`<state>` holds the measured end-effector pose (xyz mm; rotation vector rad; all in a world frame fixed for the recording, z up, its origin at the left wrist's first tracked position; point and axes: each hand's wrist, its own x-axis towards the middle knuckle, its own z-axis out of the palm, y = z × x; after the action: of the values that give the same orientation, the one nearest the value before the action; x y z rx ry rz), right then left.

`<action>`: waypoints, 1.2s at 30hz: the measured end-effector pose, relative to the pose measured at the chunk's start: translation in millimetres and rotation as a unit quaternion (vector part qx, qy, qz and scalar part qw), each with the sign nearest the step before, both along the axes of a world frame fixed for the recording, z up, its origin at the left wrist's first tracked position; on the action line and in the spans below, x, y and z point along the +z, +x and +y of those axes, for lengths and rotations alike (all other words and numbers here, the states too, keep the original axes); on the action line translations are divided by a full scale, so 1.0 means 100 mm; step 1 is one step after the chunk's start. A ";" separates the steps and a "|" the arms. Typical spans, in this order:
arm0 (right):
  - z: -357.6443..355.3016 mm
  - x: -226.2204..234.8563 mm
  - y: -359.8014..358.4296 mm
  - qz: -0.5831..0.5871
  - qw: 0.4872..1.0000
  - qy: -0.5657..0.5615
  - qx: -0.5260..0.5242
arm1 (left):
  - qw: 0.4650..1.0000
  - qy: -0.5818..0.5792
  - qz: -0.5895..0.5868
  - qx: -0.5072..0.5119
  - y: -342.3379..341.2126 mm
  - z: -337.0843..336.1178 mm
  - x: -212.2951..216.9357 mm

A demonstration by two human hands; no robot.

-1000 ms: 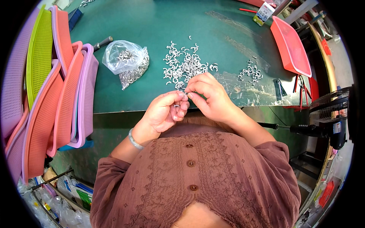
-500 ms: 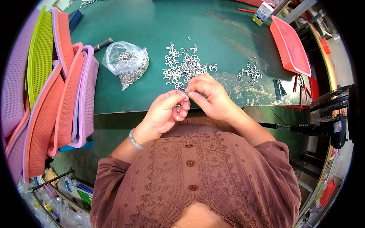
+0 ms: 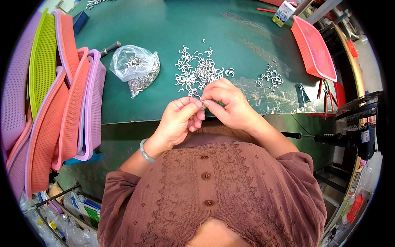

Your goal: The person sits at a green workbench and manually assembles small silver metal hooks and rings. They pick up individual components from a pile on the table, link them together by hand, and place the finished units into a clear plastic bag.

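Observation:
My left hand (image 3: pixel 180 119) and my right hand (image 3: pixel 227 101) meet fingertip to fingertip just over the table's near edge. Both are closed in a pinch on a small metal piece (image 3: pixel 203 105), mostly covered by the fingers. Right beyond them lies a loose pile of small curved silver metal pieces (image 3: pixel 199 70). A smaller group of similar pieces (image 3: pixel 270 78) is spread to the right. On the left, an open clear plastic bag (image 3: pixel 138 70) holds many more of them.
Stacked plastic baskets (image 3: pixel 45 82) in purple, green and coral stand at the left. A coral basket (image 3: pixel 314 49), red-handled pliers (image 3: pixel 327 96) and a carton (image 3: pixel 284 13) are at the right. A black fan (image 3: pixel 358 123) stands beside the green table (image 3: pixel 173 24). A dark-handled tool (image 3: pixel 111 48) lies behind the bag.
Almost nothing differs. My hands stay together in the same pinch, with only slight finger movement.

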<state>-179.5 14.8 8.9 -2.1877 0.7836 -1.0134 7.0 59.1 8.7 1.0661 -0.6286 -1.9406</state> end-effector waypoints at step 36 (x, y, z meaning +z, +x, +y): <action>-0.11 -0.16 0.14 0.100 0.987 -0.119 -0.046 | 0.986 -0.012 0.144 0.078 0.23 0.02 -0.19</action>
<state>-165.8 4.2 -7.2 -2.5081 0.9005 -0.9874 30.3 61.5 -10.0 0.7745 -0.3948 -1.8974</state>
